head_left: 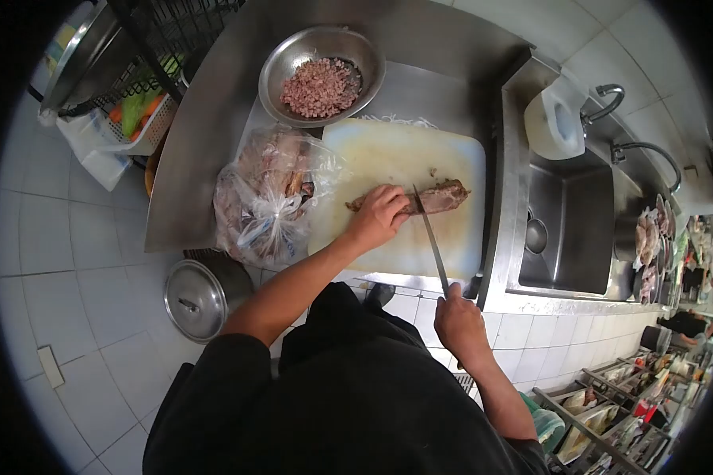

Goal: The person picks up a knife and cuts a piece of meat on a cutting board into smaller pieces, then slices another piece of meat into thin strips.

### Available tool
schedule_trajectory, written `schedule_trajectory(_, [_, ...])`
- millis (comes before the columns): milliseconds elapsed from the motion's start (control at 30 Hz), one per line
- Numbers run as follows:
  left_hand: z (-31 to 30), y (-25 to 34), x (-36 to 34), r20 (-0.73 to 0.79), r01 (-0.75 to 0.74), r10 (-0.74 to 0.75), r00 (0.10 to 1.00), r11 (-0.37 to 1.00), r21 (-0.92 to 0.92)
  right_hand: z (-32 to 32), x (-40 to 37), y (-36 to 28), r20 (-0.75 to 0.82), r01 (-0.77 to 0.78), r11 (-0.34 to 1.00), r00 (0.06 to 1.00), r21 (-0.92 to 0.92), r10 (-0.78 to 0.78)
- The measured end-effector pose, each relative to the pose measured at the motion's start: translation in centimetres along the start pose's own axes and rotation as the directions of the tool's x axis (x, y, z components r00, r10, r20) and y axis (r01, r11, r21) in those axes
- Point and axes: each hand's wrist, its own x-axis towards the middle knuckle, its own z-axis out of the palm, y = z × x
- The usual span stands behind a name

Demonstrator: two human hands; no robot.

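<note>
A long brown piece of meat lies across the pale cutting board. My left hand presses down on its left part with the fingers curled over it. In my right hand is the handle of a long knife. The blade points away from me, and its tip end rests at the meat just right of my left fingers. Left of the board, a knotted clear plastic bag holds more meat. Behind it stands a metal bowl with diced pink meat inside.
To the right is a steel sink with two faucets and a white plastic jug. A lidded pot stands on the floor at left. Vegetables fill a white basket. Another person is far off at right.
</note>
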Motion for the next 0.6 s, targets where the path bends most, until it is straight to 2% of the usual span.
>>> schedule_trajectory(200, [0.0, -0.4, 0.3, 0.043, -0.002, 0.001, 0.999, 1.000, 0.023, -1.3, 3.1, -1.5, 0.031, -0.015, 0.996, 0.999, 0.093, 0.013])
schedule_trajectory(333, [0.1, -0.9, 0.0, 0.021, -0.019, 0.019, 1.000, 0.999, 0.026, -1.2, 4.0, -1.3, 0.019, 0.023, 0.999, 1.000, 0.036, -0.024])
schedule_trajectory(367, [0.2, -0.8, -0.1, 0.027, -0.015, 0.014, 1.000, 1.000, 0.023, -1.2, 4.4, -1.4, 0.032, -0.009, 0.999, 0.999, 0.047, 0.007])
schedule_trajectory(433, [0.1, -0.7, 0.0, 0.031, -0.011, 0.010, 0.999, 1.000, 0.015, -0.8, 5.9, -1.4, 0.029, 0.038, 0.998, 0.999, 0.059, -0.040])
schedule_trajectory(533, [0.3, -0.7, -0.1, 0.020, -0.005, 0.005, 1.000, 1.000, 0.001, 2.2, 9.4, -1.2, -0.053, 0.091, 0.996, 0.994, -0.009, -0.091])
schedule_trajectory(600, [0.5, -0.9, -0.1, 0.007, -0.007, 0.007, 1.000, 1.000, -0.006, 3.8, 11.7, -1.0, -0.105, 0.137, 0.991, 0.985, 0.008, -0.135])
